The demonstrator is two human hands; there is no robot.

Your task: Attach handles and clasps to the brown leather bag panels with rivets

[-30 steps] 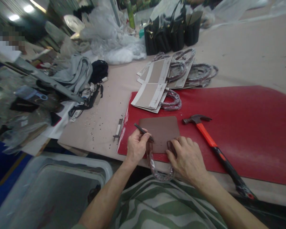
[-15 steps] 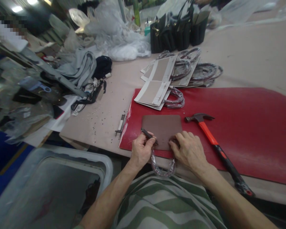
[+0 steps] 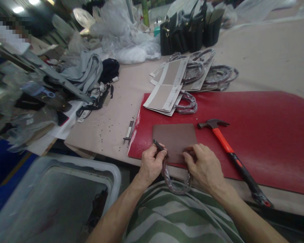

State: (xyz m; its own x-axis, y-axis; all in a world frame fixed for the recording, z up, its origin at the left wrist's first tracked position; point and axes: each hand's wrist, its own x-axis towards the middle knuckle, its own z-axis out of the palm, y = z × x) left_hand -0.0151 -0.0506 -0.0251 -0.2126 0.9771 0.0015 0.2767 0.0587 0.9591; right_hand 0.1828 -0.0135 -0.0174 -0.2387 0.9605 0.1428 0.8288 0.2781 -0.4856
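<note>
A brown leather panel (image 3: 174, 139) lies on the red mat (image 3: 255, 135) at the table's near edge. A plastic-wrapped bag handle (image 3: 176, 182) loops down off the panel's near side. My left hand (image 3: 152, 163) grips a thin dark tool (image 3: 157, 145) and rests at the handle's left end. My right hand (image 3: 205, 167) presses down on the handle's right end and the panel's near corner. A hammer with an orange and black shaft (image 3: 230, 155) lies just right of my right hand.
Stacks of grey panels (image 3: 164, 98) and wrapped handles (image 3: 212, 76) lie beyond the brown panel. Black bags (image 3: 190, 30) stand at the back. Cloth and clutter (image 3: 83, 74) fill the left. A grey plastic bin (image 3: 53, 195) sits below the table. Small metal tools (image 3: 129, 131) lie left of the mat.
Both hands stay on the handle ends with small shifts toward me. The view has drifted slightly. The hammer has not moved.
</note>
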